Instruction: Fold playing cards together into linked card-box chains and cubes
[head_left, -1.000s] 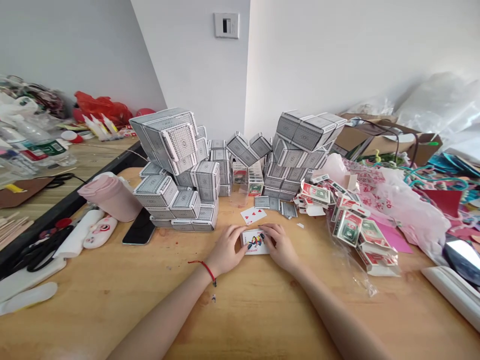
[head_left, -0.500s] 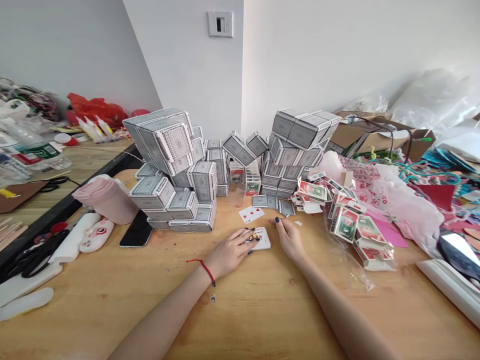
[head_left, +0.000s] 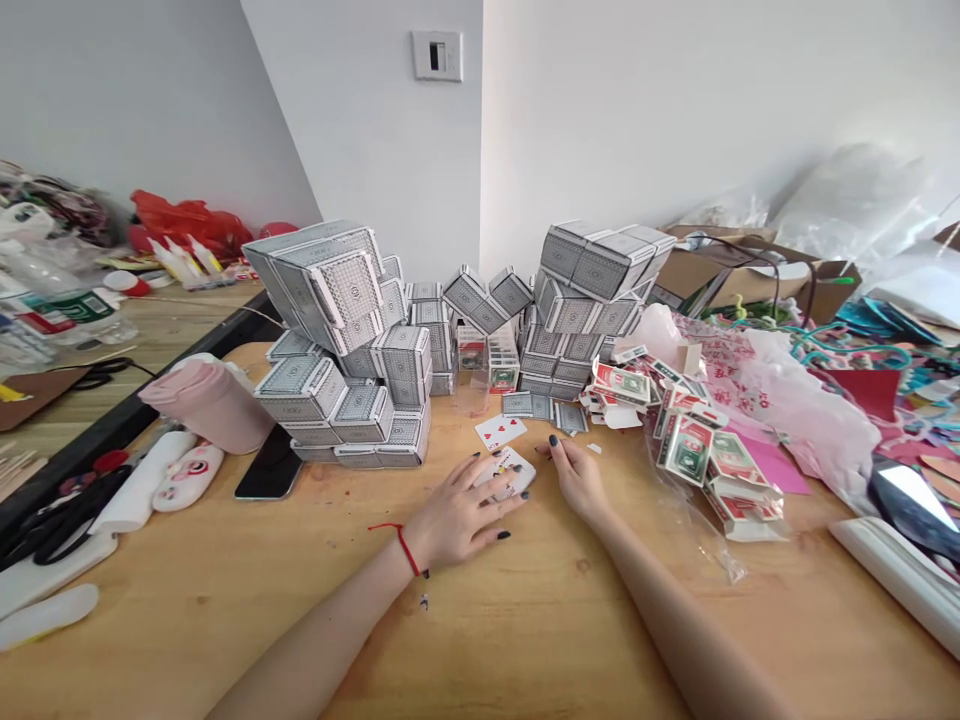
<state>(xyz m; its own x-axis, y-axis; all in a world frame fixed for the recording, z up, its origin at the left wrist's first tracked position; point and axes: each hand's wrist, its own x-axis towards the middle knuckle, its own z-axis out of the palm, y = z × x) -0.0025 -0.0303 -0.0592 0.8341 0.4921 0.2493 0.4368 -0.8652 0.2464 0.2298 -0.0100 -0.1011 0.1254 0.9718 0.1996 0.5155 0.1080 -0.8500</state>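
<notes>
My left hand [head_left: 466, 508], a red cord at its wrist, hovers over or rests on a small stack of playing cards [head_left: 523, 473] with its fingers spread. The fingers partly cover the top cards, and the thumb stands apart. Just behind the stack a hearts card [head_left: 499, 431] lies face up on the table. To the right, my right hand [head_left: 579, 482] rests on its side, fingers curled and thumb pressed on top. Whatever may be inside that grip is hidden. Several face-down cards [head_left: 541, 408] with grey backs lie beyond it.
Grey card-backed blocks form a left stack [head_left: 345, 370] and a right stack [head_left: 592, 290]. Opened card boxes [head_left: 686, 445] are heaped at right beside a plastic bag [head_left: 772, 370]. At left are a phone [head_left: 268, 465], a pink cup [head_left: 210, 400] and scissors [head_left: 67, 520].
My left hand's fingers have spread, and its thumb has moved away from the card stack. The top cards have shifted askew. My right hand keeps its curled pose.
</notes>
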